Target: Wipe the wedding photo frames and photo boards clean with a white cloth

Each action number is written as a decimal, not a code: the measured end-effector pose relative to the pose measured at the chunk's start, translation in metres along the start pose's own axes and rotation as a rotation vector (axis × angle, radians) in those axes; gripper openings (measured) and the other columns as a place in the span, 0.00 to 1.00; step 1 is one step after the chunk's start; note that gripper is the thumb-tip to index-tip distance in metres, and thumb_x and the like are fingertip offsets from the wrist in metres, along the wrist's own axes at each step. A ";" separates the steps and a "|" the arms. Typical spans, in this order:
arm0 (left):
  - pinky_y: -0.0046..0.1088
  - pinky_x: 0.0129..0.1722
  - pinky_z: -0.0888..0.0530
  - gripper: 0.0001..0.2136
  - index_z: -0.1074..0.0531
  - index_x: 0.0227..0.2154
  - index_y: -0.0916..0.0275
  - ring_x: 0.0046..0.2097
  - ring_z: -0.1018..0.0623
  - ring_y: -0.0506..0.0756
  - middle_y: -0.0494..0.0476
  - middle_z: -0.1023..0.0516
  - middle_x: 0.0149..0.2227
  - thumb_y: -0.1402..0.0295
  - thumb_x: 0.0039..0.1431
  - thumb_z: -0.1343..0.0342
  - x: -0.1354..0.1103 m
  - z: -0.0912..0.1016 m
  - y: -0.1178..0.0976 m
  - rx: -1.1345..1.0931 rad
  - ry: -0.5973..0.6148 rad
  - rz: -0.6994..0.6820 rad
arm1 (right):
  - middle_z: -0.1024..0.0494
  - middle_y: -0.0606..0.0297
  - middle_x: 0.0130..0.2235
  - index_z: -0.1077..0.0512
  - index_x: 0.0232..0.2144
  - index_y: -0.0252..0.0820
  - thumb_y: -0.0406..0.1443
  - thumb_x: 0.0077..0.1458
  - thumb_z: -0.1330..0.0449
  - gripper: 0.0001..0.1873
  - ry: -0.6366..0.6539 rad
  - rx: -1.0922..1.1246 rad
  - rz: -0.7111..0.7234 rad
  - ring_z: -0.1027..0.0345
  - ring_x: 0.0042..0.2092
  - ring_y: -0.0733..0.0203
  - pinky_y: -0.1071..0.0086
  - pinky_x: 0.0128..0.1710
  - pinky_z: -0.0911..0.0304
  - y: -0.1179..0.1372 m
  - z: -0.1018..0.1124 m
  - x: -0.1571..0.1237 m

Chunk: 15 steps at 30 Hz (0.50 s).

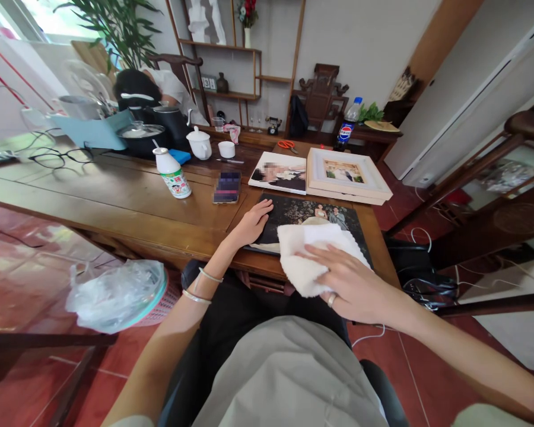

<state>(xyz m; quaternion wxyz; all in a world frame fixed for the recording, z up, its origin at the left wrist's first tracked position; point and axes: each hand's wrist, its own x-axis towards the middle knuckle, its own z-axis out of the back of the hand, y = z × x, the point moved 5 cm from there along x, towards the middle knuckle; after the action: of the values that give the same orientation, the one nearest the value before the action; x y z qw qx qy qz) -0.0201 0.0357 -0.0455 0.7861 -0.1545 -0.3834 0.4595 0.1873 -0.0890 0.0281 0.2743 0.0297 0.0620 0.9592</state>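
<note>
A large dark photo print [311, 216] lies flat at the near edge of the wooden table [115, 201]. My left hand [251, 224] rests open on its left edge, fingers flat, pinning it down. My right hand [351, 281] presses a white cloth [305, 255] onto the print's near part, fingers spread over the cloth. Beyond the print lie a smaller unframed photo [279, 172] and a pale-framed picture [347, 174].
A phone [227, 187] and a small white bottle [172, 173] stand left of the photos. Further back are a teapot [200, 143], cup [226, 149], pots, orange scissors [287, 145] and a cola bottle [347, 126]. A bin with a plastic bag [120, 293] sits on the floor at left.
</note>
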 end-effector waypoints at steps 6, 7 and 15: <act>0.42 0.63 0.42 0.20 0.32 0.52 0.68 0.63 0.38 0.58 0.65 0.35 0.60 0.69 0.62 0.59 0.000 0.000 -0.001 0.009 0.000 0.002 | 0.34 0.54 0.59 0.23 0.32 0.39 0.29 0.50 0.47 0.13 -0.113 -0.100 -0.121 0.46 0.62 0.49 0.51 0.61 0.51 -0.060 -0.003 0.017; 0.42 0.63 0.42 0.20 0.32 0.52 0.68 0.63 0.38 0.57 0.65 0.35 0.60 0.69 0.62 0.59 0.000 0.000 -0.001 0.008 0.000 0.001 | 0.33 0.53 0.58 0.23 0.34 0.38 0.29 0.51 0.48 0.14 -0.132 -0.130 -0.155 0.45 0.61 0.48 0.51 0.60 0.50 -0.078 -0.003 0.023; 0.42 0.63 0.42 0.19 0.32 0.53 0.66 0.63 0.39 0.57 0.63 0.35 0.60 0.68 0.62 0.59 -0.001 0.001 -0.001 -0.005 0.004 0.004 | 0.30 0.49 0.55 0.26 0.44 0.32 0.31 0.56 0.51 0.18 -0.160 -0.187 -0.299 0.40 0.58 0.46 0.55 0.54 0.43 -0.142 0.002 0.044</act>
<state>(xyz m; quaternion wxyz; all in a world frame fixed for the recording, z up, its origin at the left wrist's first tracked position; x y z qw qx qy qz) -0.0203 0.0341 -0.0445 0.7856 -0.1579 -0.3827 0.4597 0.2243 0.0536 0.0118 0.4193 0.0706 -0.0454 0.9040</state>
